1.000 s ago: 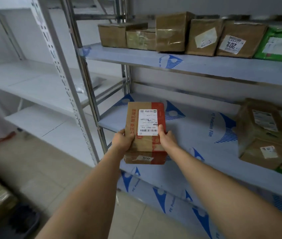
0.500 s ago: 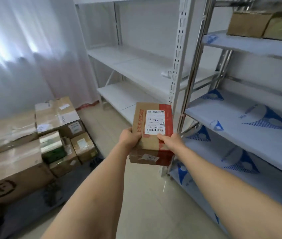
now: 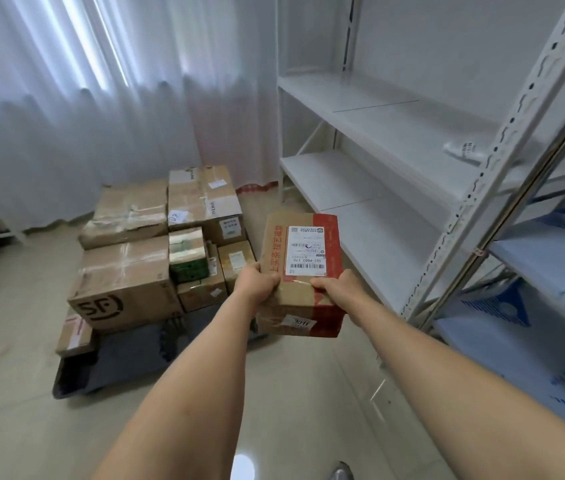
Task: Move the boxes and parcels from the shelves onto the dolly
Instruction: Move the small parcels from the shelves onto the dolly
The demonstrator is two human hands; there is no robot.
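A: Head view, looking fwd and down. What's in the hands?

B: A small cardboard box (image 3: 300, 273) w/ red tape and a white shipping label on top. Left hand (image 3: 257, 280) grips its near-left edge, right hand (image 3: 334, 284) grips its near-right edge, thumbs curled over the top. Both arms are stretched out; box is held in the air, touching nothing else.

A: Where's it headed?

B: A dark dolly (image 3: 115, 358) sits on the tiled floor, ahead and to the left. It already carries a stack of parcels: a big SF box (image 3: 122, 285) at the front left, a green-and-white parcel (image 3: 187, 258) in the middle, more brown cartons behind. White shelves (image 3: 360, 174) stand to the right, mostly bare, w/ blue-filmed shelves (image 3: 551, 265) nearer on the far right.

A: How should the drop go?

B: My read: box is in transit, not yet over the dolly. Best to keep both grips, walk closer, then lower it flat. Bare dark deck shows at the near end, approx in front of the SF box; that looks like the safest spot. Setting it atop the uneven middle parcels could let it tip. Release only once it rests fully.
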